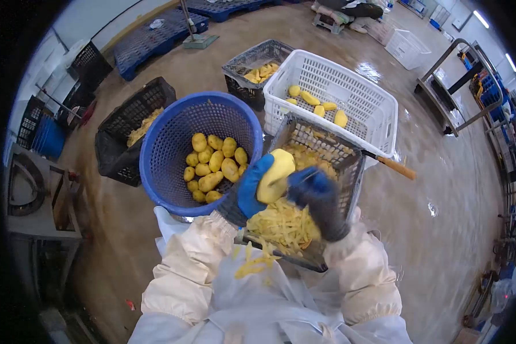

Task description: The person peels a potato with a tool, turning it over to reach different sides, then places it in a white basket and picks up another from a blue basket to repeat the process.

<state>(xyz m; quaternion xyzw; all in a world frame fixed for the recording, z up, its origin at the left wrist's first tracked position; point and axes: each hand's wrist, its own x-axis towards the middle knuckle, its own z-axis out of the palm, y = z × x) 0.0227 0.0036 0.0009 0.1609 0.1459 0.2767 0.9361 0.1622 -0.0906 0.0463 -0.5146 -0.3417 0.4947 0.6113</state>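
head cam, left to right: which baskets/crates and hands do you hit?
Black crate → blue round basket of peeled potatoes → left hand holding a potato → right hand → white crate.

Both arms bent in close, white sleeves. Left hand [252, 184] in a blue glove, fingers curled shut; right hand [320, 198] gloved too, fingers closed, knuckles up.
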